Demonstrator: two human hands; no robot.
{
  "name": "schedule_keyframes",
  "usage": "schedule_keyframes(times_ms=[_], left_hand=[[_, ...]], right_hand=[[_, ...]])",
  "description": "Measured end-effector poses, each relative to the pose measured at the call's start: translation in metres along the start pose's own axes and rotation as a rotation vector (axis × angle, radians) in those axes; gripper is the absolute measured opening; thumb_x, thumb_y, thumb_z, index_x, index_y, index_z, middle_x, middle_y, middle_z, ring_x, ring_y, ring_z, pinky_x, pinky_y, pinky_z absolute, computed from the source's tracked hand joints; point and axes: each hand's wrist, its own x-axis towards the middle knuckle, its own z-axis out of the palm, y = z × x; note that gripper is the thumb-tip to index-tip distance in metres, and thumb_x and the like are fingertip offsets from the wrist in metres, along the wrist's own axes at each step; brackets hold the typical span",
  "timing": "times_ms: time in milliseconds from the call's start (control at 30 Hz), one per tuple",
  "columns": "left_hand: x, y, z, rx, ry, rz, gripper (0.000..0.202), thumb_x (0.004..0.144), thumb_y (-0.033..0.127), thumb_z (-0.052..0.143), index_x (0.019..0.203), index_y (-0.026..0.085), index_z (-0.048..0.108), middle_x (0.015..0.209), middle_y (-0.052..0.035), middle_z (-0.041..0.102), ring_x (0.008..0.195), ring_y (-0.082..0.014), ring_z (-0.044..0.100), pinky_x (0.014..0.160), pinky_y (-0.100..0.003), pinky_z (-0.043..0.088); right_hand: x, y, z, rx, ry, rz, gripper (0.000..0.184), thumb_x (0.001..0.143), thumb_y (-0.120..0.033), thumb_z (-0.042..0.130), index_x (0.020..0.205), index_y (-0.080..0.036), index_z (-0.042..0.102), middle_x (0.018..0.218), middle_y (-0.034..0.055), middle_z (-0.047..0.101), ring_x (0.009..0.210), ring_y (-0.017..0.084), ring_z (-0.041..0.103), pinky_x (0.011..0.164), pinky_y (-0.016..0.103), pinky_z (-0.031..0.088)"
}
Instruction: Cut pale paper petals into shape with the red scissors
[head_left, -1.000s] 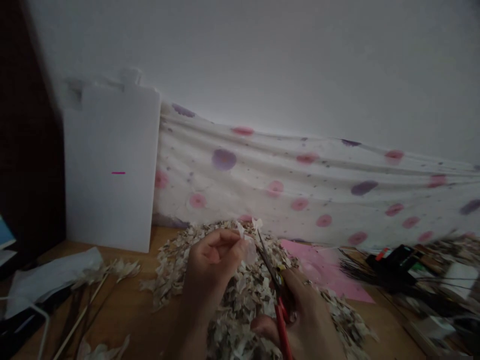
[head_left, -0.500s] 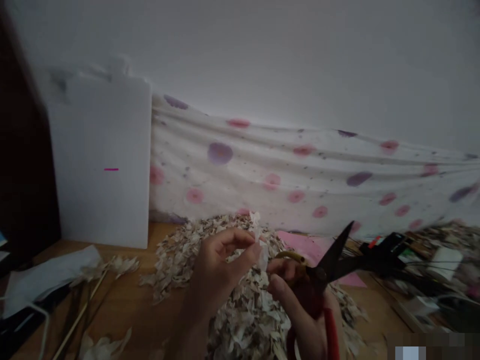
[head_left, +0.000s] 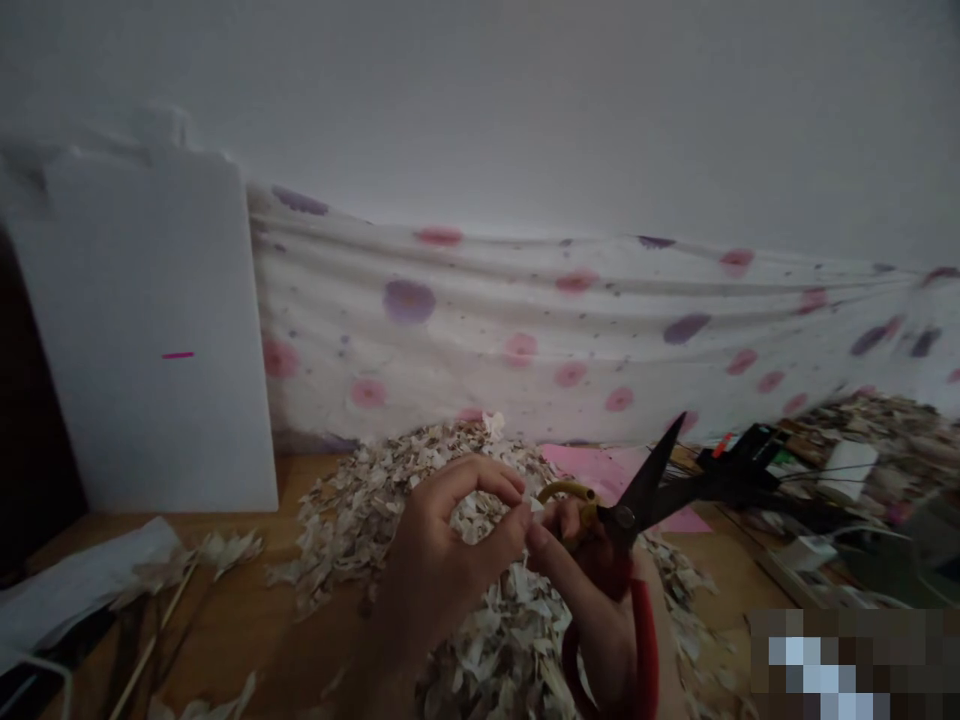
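Observation:
My left hand [head_left: 454, 545] is closed in a pinch, thumb and forefinger on a small pale petal-like scrap [head_left: 535, 506] that mostly hides behind the fingers. My right hand [head_left: 589, 600] holds scissors [head_left: 646, 595] with red handles in its palm, the dark blades spread and pointing up and right. A yellow curved piece [head_left: 564, 489] shows beside the right fingers. The right thumb meets the left fingertips at the scrap. Beneath and behind both hands lies a large heap of dry, whitish petal-like pieces [head_left: 487, 640].
A white board [head_left: 202, 420] stands at the left on the wooden table [head_left: 300, 650]. Pink paper [head_left: 581, 465] lies behind the scissors. Thin sticks [head_left: 157, 635] with pale tufts are at lower left. A power strip [head_left: 810, 555] and cables clutter the right. Flowered cloth [head_left: 465, 345] covers the lower wall.
The two hands have come together, the right thumb now meeting the left fingertips. The pale strip that stuck out above and below the left fingers is mostly hidden. The view has swung right.

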Motion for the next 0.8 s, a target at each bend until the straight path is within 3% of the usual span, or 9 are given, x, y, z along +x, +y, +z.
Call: schedule_keyframes(times_ms=[100,200,267,333,467,600,800], left_hand=[[-0.001,0.000,0.000,-0.098,-0.052,-0.125,0.006,0.074,0.025,0.073,0.074,0.021,0.069,0.077,-0.0016,0.066,0.075,-0.0152,0.062,0.072,-0.024,0.048],[-0.001,-0.004,-0.004,-0.294,-0.231,-0.293,0.041,0.080,0.058,0.068,0.082,0.017,0.076,0.065,-0.0030,0.061,0.058,-0.0120,0.054,0.055,-0.022,0.040],[0.001,-0.009,-0.009,-0.346,-0.367,-0.351,0.059,0.083,0.070,0.057,0.077,0.015,0.076,0.053,-0.0005,0.050,0.046,-0.0085,0.043,0.046,-0.021,0.031],[0.003,-0.015,-0.012,-0.356,-0.481,-0.380,0.060,0.086,0.070,0.054,0.075,0.015,0.074,0.045,0.0026,0.041,0.040,-0.0066,0.032,0.041,-0.020,0.022],[0.006,-0.028,-0.015,-0.472,-0.642,-0.385,0.045,0.087,0.058,0.063,0.078,0.014,0.069,0.041,0.0055,0.043,0.033,-0.0039,0.028,0.034,-0.017,0.017],[0.008,-0.034,-0.015,-0.623,-0.676,-0.435,0.027,0.085,0.043,0.072,0.087,0.017,0.066,0.044,0.0097,0.045,0.026,-0.0009,0.025,0.027,-0.012,0.019],[0.005,-0.028,-0.013,-0.621,-0.701,-0.445,0.027,0.081,0.043,0.078,0.088,0.020,0.065,0.049,0.0067,0.061,0.024,-0.0010,0.034,0.024,-0.009,0.023]], right_hand=[[-0.001,-0.001,-0.004,0.044,-0.038,0.065,0.034,0.082,-0.037,0.078,0.075,-0.022,0.049,0.072,-0.0044,0.055,0.065,0.010,0.051,0.059,0.018,0.044],[0.000,-0.004,-0.010,0.113,-0.144,0.150,0.030,0.080,-0.039,0.078,0.075,-0.021,0.054,0.073,-0.0032,0.052,0.066,0.011,0.047,0.059,0.021,0.043],[0.002,-0.007,-0.013,0.191,-0.247,0.217,0.029,0.078,-0.039,0.078,0.073,-0.020,0.056,0.071,-0.0024,0.049,0.065,0.012,0.044,0.059,0.022,0.041],[0.006,-0.010,-0.014,0.281,-0.357,0.271,0.031,0.076,-0.038,0.078,0.068,-0.019,0.055,0.067,-0.0027,0.045,0.060,0.011,0.040,0.055,0.023,0.036],[0.012,-0.011,-0.014,0.403,-0.500,0.325,0.036,0.073,-0.037,0.080,0.059,-0.016,0.055,0.061,-0.0022,0.043,0.056,0.009,0.037,0.052,0.023,0.030],[0.015,-0.009,-0.016,0.459,-0.516,0.375,0.030,0.071,-0.037,0.083,0.064,-0.014,0.065,0.065,-0.0005,0.049,0.058,0.008,0.041,0.050,0.021,0.031],[0.014,-0.008,-0.020,0.522,-0.540,0.401,0.025,0.073,-0.033,0.083,0.067,-0.015,0.068,0.057,-0.0019,0.051,0.050,0.006,0.040,0.045,0.018,0.027]])
